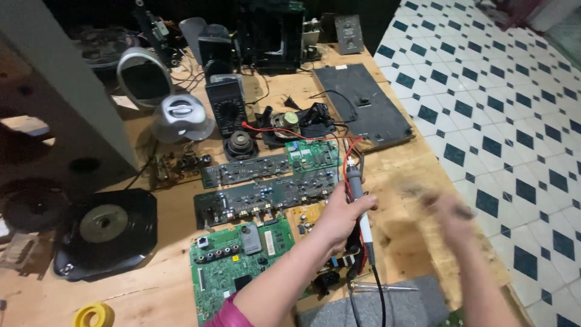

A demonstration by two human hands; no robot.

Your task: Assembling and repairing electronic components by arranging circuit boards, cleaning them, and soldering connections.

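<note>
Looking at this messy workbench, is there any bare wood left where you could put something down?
Bare wood shows on the wooden bench between the flat black panel and the blurred right hand, and at the front left between the yellow tape roll and the green circuit board. The middle, around the left hand holding the grey probe, is crowded with boards.

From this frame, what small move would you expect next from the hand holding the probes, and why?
Probably lowering the probe tips onto a board. The left hand grips the red and white probes above the yellow circuit board, tips not visibly touching it, and the multimeter sits behind. The right hand is motion-blurred, apparently holding nothing, so it may steady something first.
</note>
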